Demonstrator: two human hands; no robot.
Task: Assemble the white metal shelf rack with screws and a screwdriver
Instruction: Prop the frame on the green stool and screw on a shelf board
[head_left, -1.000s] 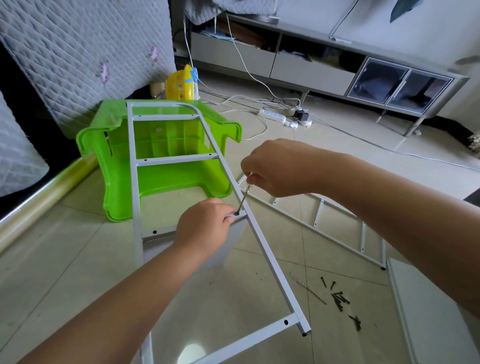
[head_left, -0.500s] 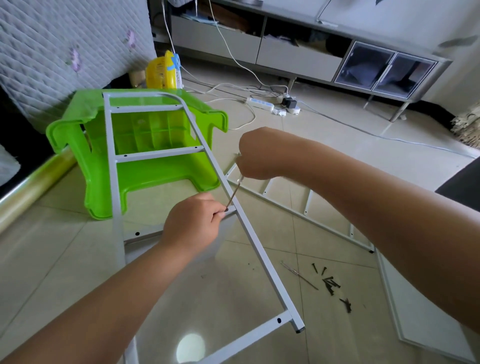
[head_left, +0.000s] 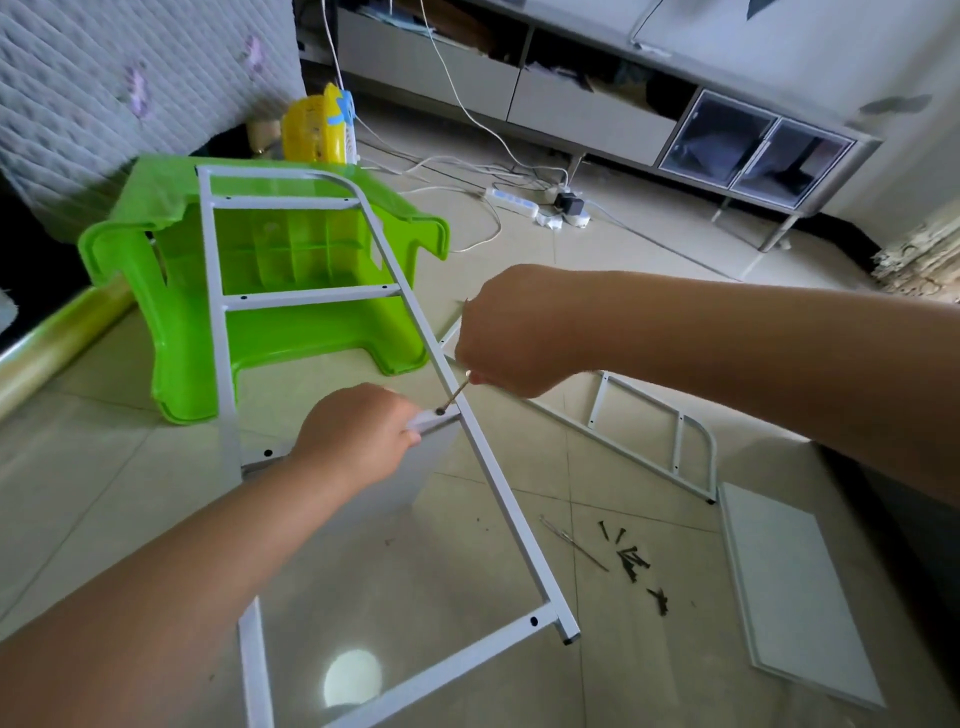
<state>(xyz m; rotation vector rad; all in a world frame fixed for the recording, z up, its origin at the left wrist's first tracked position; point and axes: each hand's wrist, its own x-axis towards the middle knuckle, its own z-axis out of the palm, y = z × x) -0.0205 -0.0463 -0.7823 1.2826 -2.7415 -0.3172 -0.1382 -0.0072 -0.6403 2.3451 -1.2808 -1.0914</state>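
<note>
A white metal side frame (head_left: 306, 299) leans with its top on an overturned green stool (head_left: 291, 260). My left hand (head_left: 358, 434) grips the frame's middle crossbar, with a white shelf panel (head_left: 415, 473) hanging under it. My right hand (head_left: 511, 332) grips a thin screwdriver (head_left: 457, 392), its tip in a screw hole at the crossbar's right end. A second side frame (head_left: 649, 447) lies flat on the floor to the right. Loose dark screws (head_left: 631, 558) lie scattered on the tiles.
A white shelf panel (head_left: 795, 592) lies flat at the right. A thin metal rod (head_left: 574, 543) rests by the screws. A power strip (head_left: 511, 201) with cables, a yellow fan (head_left: 317, 130), a TV cabinet (head_left: 587, 104) and a quilted mattress (head_left: 104, 88) stand behind.
The view has shifted slightly. My right hand has turned a little on the screwdriver, whose tip stays in the same hole. My left hand keeps its grip on the crossbar.
</note>
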